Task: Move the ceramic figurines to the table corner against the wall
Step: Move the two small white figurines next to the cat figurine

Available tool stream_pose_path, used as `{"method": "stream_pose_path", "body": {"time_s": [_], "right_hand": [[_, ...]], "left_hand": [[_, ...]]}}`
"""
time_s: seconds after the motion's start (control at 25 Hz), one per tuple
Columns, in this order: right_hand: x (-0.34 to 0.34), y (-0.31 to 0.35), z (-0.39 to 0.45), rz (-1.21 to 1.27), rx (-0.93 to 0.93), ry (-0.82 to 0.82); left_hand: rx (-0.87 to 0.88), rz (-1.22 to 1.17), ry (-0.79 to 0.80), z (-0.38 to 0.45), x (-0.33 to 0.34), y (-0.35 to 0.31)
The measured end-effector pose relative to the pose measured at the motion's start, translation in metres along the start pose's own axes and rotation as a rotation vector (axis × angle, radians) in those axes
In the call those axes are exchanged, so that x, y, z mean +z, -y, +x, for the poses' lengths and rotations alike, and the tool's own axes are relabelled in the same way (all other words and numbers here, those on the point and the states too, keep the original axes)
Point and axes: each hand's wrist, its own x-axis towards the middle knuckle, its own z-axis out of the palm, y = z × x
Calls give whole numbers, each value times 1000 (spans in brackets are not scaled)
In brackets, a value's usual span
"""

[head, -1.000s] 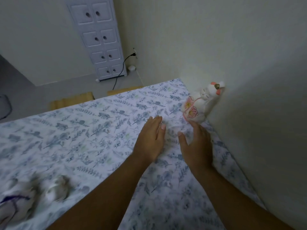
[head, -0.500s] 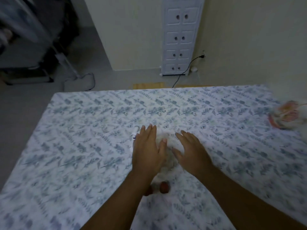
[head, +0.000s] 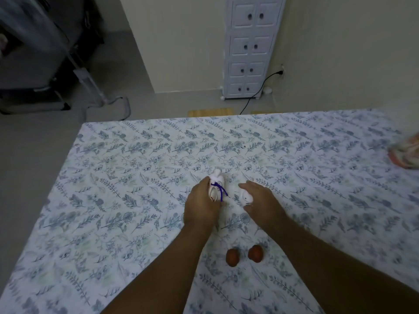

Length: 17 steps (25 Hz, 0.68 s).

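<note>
A white ceramic figurine with a purple cord [head: 217, 186] stands near the middle of the table. My left hand [head: 201, 205] curls around its left side and grips it. A smaller white figurine [head: 245, 196] sits just to its right, under the fingers of my right hand [head: 260, 201], which closes over it. At the far right edge, a white and pink figurine [head: 405, 154] shows only in part, blurred, by the wall. Two small reddish-brown round pieces [head: 232, 257] [head: 255, 253] lie on the cloth between my forearms.
The table wears a blue floral cloth [head: 136, 177]. Its left edge drops to a grey floor. Beyond the far edge stand a white drawer cabinet [head: 249, 48], a black cable [head: 256, 94] plugged into the wall, and a fan stand [head: 90, 87] at left.
My view swung left, away from the corner figurine. Both hands moved from the corner to the table's middle and closed on the two white figurines.
</note>
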Motion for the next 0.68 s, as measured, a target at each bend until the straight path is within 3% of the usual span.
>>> {"method": "stream_pose_path", "body": {"time_s": [0.12, 0.28, 0.68], "right_hand": [[-18, -18, -11, 73, 46, -76], [-63, -64, -36, 95, 174, -250], [-190, -256, -95, 249, 397, -537]], "left_hand": [[73, -4, 7, -3, 9, -9], [172, -14, 165, -1, 49, -55], [587, -23, 452, -9, 246, -250]]}}
